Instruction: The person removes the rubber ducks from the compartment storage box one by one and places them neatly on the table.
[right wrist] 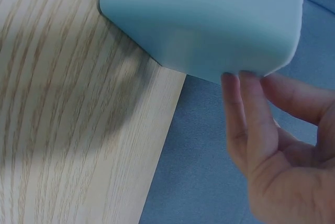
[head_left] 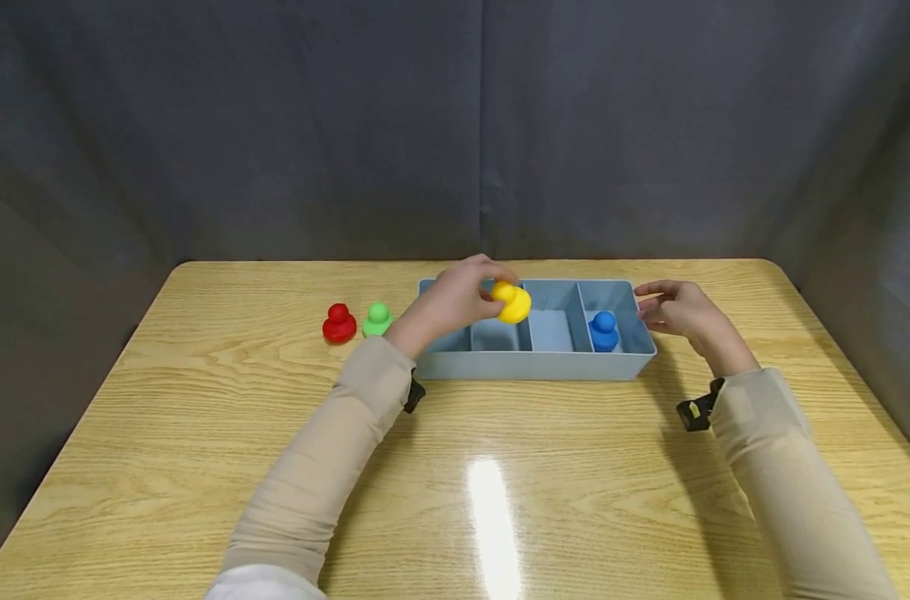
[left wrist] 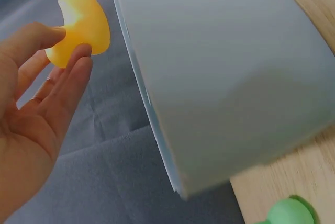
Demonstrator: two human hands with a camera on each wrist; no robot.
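left hand (head_left: 455, 298) pinching yellow piece (head_left: 512, 302)

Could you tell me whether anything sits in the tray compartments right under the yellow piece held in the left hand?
Nothing visible does. The left hand holds the yellow piece above the tray; the compartments beneath look bare. The blue piece sits only in the rightmost one.

left hand (head_left: 455, 296) pinching yellow duck (head_left: 512, 302), over tray (head_left: 537, 367)

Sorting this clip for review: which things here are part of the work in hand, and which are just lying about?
In use:
left hand, pinching the yellow peg
right hand, fingertips at the end of the blue divided tray
blue peg, in the tray's right compartment

Lying about:
red peg
green peg
wooden table
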